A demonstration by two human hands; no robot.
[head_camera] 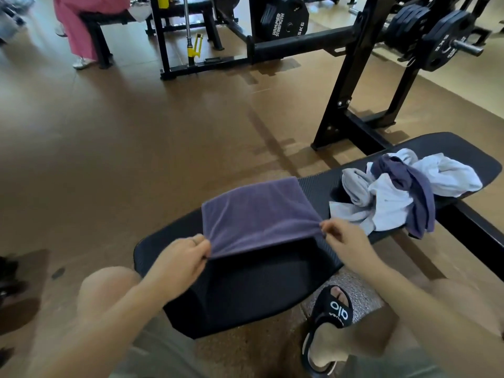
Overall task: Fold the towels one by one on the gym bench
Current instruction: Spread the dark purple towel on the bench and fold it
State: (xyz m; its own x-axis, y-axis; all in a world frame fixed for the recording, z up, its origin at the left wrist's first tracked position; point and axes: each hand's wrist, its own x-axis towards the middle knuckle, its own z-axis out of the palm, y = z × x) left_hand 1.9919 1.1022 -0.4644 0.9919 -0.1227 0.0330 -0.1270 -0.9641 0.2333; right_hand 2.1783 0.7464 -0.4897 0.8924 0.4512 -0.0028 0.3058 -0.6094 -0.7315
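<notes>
The left hand pinches the near left corner of the purple towel, thumb and fingers closed on the cloth, and the right hand pinches the near right corner the same way. Both corners are lifted off the black desk, so the near edge hangs taut between the two hands and a dark gap shows under it. Holding it by both corners like that keeps the edge straight, which I'd guess is to carry it over for a fold, or to square it up.

The far part of the towel lies flat on the desk, its far edge reaching the desk's far side. It looks soft and short-piled, a muted violet, with faint ripples running toward the pinched corners; whether it is already doubled I cannot tell.

Further along the desk, to the right and apart from this towel, sits a crumpled heap of towels, white, grey and dark blue tangled together, still unfolded. A black sandal shows below the desk.
</notes>
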